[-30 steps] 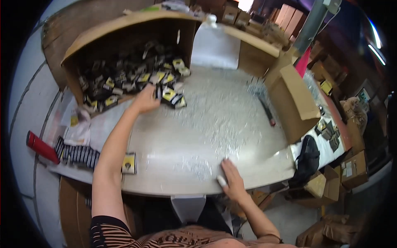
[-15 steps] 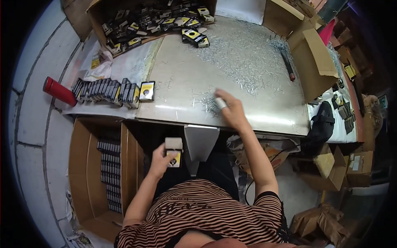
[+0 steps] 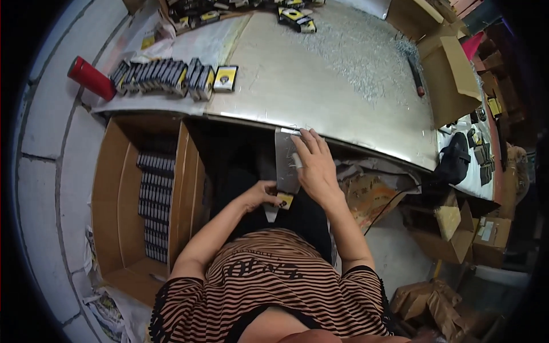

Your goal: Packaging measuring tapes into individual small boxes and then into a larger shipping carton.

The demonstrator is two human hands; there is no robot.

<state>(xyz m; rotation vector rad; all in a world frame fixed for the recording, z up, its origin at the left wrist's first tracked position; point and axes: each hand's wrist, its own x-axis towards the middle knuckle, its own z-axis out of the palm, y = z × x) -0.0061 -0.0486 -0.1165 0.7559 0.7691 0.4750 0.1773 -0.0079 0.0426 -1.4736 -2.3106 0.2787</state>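
My left hand (image 3: 258,196) grips a small yellow-and-black box (image 3: 285,201) at the lower end of a grey metal chute (image 3: 287,174). The chute slopes down from the front edge of the metal tabletop (image 3: 251,86). Some thin silvery pins lie on its upper part. Over the chute's top, my right hand (image 3: 316,171) reaches with fingers stretched out and holds nothing that I can see. A white wrap covers one of its fingers. Many more loose pins (image 3: 360,66) are spread across the far part of the tabletop. The box's opening is hidden under the chute.
At the left, a row of small boxes (image 3: 157,77) stands beside a red flask (image 3: 91,78). Below is a large carton (image 3: 106,194) with stacked packs inside. A dark-handled tool (image 3: 416,74) lies by an open carton (image 3: 454,74) at the right. More small boxes (image 3: 296,19) lie at the back.
My right hand has drawn back from the tabletop to the chute, and the small pin pile near the table edge is gone from there. My left hand has brought the box under the chute. The view has shifted.
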